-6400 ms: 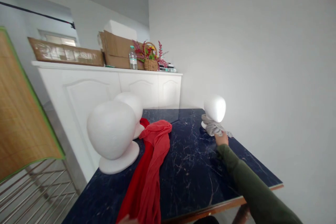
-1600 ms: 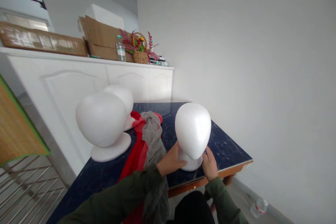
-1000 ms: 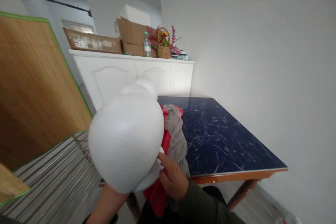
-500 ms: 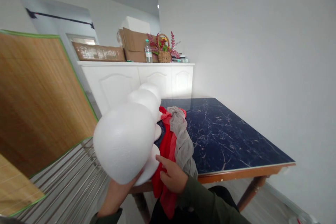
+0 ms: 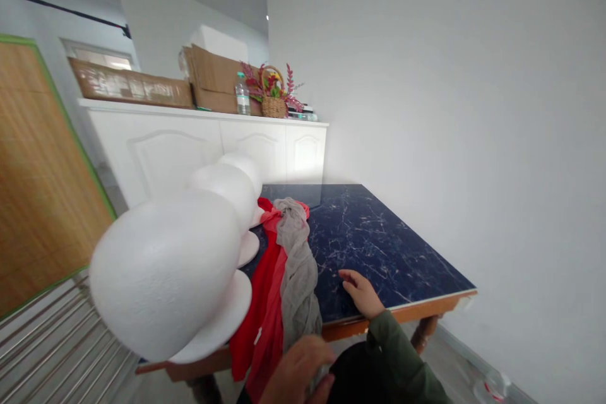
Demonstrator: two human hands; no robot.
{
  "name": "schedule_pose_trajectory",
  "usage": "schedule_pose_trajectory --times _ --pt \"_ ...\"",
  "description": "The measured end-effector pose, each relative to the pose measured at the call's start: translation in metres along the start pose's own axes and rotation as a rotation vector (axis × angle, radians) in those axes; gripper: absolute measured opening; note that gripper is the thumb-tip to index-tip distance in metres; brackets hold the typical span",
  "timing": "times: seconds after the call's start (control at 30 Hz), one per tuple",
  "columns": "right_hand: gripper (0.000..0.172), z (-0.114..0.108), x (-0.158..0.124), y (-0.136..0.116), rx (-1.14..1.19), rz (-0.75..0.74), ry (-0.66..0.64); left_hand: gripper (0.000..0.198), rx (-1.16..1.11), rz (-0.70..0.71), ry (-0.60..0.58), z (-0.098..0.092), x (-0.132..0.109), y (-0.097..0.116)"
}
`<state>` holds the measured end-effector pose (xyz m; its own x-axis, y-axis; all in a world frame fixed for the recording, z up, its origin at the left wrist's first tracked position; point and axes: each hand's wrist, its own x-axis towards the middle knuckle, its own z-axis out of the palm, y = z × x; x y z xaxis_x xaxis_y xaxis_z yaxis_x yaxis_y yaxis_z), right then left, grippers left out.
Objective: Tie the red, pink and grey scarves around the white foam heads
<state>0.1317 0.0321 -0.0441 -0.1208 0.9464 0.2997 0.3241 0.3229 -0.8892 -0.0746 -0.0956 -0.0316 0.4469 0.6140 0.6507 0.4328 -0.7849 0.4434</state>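
White foam mannequin heads [image 5: 165,271] stand in a row on round bases along the table's left side, the nearest one looming large. Beside them lies a bundle of long scarves: a red scarf [image 5: 260,290] and a grey crinkled scarf [image 5: 299,271], both hanging over the front edge. My left hand [image 5: 300,369] is low in the centre, in front of the hanging scarf ends, slightly blurred. Its fingers are curled, with something greyish between them that I cannot identify. To the right of the scarves, my right hand [image 5: 362,293] rests by the tabletop's front edge, fingers extended, holding nothing.
The dark blue marbled table [image 5: 379,246] has a wooden edge and meets the wall on the right. A metal rack [image 5: 61,353] is at lower left, near a bamboo mat [image 5: 42,170]. Behind, a white cabinet [image 5: 175,145] carries cardboard boxes, a bottle and a flower basket [image 5: 273,106].
My left hand has left the nearest mannequin head and come down toward me. My right hand has moved off that head's base to the right. The view has turned rightward.
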Motion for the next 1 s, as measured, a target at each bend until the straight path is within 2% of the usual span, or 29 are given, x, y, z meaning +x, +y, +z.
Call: schedule_pose_trajectory --times 0.1,0.13,0.2,0.3,0.4,0.57,0.77,1.0 --pt "0.030 0.003 -0.002 0.002 -0.035 -0.048 -0.066 0.041 -0.050 -0.220 -0.068 0.035 0.074 -0.004" --pt "0.029 0.004 -0.004 0.002 -0.084 -0.089 -0.063 0.045 -0.044 -0.274 -0.070 0.047 0.092 -0.011" --pt "0.029 0.007 -0.008 0.003 -0.211 -0.181 -0.042 0.047 -0.012 -0.342 -0.065 0.069 0.112 -0.029" --pt "0.033 0.011 -0.011 0.003 -0.372 -0.268 -0.004 0.038 0.009 -0.340 -0.035 0.090 0.113 -0.053" --pt "0.035 0.013 -0.011 0.001 -0.476 -0.279 -0.012 0.032 -0.014 -0.299 0.002 0.094 0.104 -0.061" --pt "0.031 0.015 -0.013 -0.001 -0.517 -0.265 0.008 0.028 -0.026 -0.294 0.016 0.086 0.104 -0.051" --pt "0.034 0.013 -0.014 -0.001 -0.515 -0.272 -0.045 0.026 -0.034 -0.289 0.023 0.085 0.107 -0.046" --pt "0.032 0.015 -0.015 0.003 -0.487 -0.279 0.010 0.026 -0.048 -0.292 0.023 0.084 0.106 -0.045"
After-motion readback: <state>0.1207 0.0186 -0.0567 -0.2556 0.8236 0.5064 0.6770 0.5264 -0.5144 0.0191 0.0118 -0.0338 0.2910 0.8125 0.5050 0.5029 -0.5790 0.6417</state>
